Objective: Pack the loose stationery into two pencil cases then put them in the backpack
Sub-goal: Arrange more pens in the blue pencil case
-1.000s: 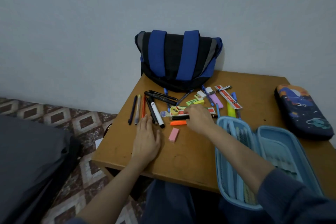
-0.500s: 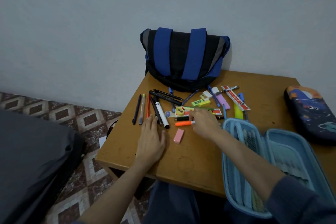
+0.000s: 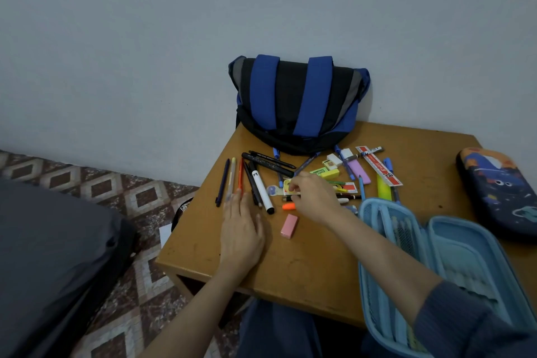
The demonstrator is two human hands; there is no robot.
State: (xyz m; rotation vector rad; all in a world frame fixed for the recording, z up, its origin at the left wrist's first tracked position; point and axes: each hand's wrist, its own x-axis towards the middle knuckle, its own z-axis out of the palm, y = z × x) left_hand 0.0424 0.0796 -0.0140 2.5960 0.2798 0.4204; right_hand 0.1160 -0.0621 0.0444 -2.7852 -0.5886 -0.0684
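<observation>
fingers (image 3: 293,183) of the right hand (image 3: 315,199) curl into the stationery pile (image 3: 331,173), grip unclear, likely to feed the open pencil case (image 3: 453,231) nearby; left hand (image 3: 241,237) lies flat, released, bracing on the counter (image 3: 305,270).

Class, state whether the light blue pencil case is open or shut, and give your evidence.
Open: the light blue pencil case lies spread in two halves, with pens showing inside.

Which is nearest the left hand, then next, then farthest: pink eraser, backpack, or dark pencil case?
1. Pink eraser, just right of the left hand.
2. Backpack, farther back.
3. Dark pencil case, far right.
</observation>
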